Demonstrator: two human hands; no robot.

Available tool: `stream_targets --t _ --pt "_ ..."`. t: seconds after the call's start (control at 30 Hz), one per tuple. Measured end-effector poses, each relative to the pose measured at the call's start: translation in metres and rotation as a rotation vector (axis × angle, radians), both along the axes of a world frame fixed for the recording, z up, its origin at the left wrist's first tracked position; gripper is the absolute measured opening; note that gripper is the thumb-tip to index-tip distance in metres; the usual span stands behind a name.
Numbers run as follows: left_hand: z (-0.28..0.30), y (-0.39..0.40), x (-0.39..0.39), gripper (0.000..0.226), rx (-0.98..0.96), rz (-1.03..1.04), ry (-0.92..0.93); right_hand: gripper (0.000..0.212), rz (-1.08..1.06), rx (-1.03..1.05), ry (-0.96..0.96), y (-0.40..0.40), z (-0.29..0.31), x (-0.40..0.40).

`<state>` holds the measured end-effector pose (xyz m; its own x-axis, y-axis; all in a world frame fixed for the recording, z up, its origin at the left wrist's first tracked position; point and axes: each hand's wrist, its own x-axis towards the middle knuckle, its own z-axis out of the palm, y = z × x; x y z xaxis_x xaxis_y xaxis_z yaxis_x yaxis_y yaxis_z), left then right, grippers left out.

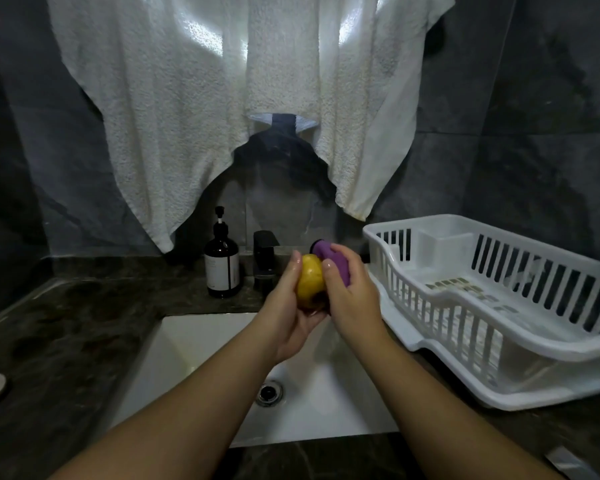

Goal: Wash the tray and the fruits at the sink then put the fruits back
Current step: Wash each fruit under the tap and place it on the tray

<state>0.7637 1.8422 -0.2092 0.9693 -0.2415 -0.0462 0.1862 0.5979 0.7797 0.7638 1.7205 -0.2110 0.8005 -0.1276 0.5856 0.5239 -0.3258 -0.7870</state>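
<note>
You've got the yellow fruit (310, 284) up over the white sink (201, 344), cupped in your left hand (288, 317) with the fingers curled round it; your right hand (349, 296) is gripping a purple scrubber (331, 261) pressed right against the fruit; just behind sit the black faucet (265, 251) and a brown soap bottle (221, 261); white dish rack (499, 306) on the counter to the right; white towel (229, 109) hanging over it all.

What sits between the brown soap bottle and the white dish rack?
In the head view, the black faucet, then both hands: left hand holds a yellow fruit, right hand a purple scrubber.
</note>
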Motion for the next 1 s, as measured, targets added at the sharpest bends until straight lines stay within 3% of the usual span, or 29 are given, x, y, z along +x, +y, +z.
stream_targets --t 0.07,0.13,0.23,0.37,0.47,0.6,0.73,0.9,1.0 --pt "0.003 -0.002 0.0 0.078 0.118 0.044 -0.011 0.03 -0.046 -0.084 -0.067 0.003 0.002 -0.004" --pt "0.006 -0.001 0.004 0.076 0.097 0.095 -0.022 0.033 -0.054 -0.139 -0.122 0.001 0.0 -0.004" --pt "0.006 -0.004 0.007 0.072 -0.002 0.104 0.04 0.033 -0.03 0.011 0.003 -0.003 -0.002 0.004" --pt "0.007 -0.003 0.01 0.076 0.087 0.097 0.091 0.037 -0.102 -0.124 -0.086 0.001 -0.006 0.001" --pt "0.012 0.0 0.008 0.068 0.081 0.128 0.079 0.037 -0.095 -0.059 -0.021 -0.003 -0.006 0.005" --pt "0.016 0.0 0.001 0.066 0.155 0.059 0.057 0.042 -0.101 -0.241 -0.133 0.003 -0.003 0.001" --pt "0.012 0.004 -0.001 0.06 0.14 0.078 0.055 0.033 -0.039 -0.035 0.023 -0.003 0.0 0.005" --pt "0.011 0.01 -0.002 0.061 0.219 0.027 0.084 0.037 -0.057 -0.25 -0.127 0.002 0.0 -0.002" --pt "0.012 0.015 -0.003 0.057 0.156 -0.016 0.068 0.027 -0.053 -0.098 0.002 -0.006 0.0 0.003"
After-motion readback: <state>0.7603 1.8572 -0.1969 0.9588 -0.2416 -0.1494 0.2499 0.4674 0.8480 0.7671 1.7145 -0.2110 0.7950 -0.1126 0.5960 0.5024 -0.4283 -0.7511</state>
